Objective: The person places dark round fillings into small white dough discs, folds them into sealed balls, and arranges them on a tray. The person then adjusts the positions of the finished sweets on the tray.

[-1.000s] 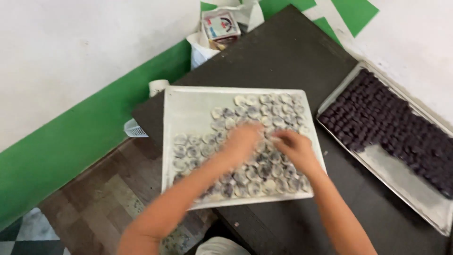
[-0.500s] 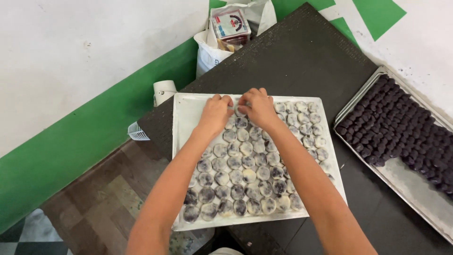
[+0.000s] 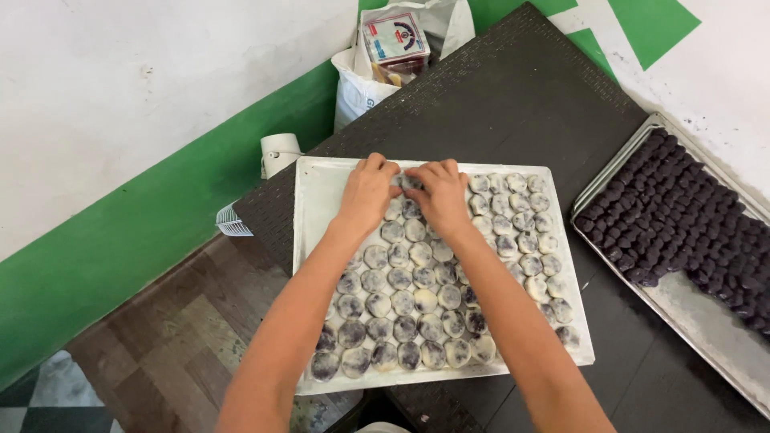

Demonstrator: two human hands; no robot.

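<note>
A white tray [image 3: 314, 191] lies on a dark table [image 3: 513, 104], filled with several round flour-dusted purple dough pieces [image 3: 401, 305]. Both my hands rest palm-down at the tray's far edge. My left hand [image 3: 368, 192] and my right hand [image 3: 439, 195] meet fingertip to fingertip over one dough piece [image 3: 411, 183], pinching it between them. My forearms cross over the rows of pieces nearer to me.
A metal tray [image 3: 706, 321] at the right holds several dark purple balls [image 3: 666, 216]. A white bag with a printed box [image 3: 393, 40] stands beyond the table's far corner. A white fan-like object [image 3: 277, 152] sits by the green-and-white wall. Wooden floor lies left.
My hands moved from the middle of the tray up to its far edge and came together over one piece. The view has shifted slightly.
</note>
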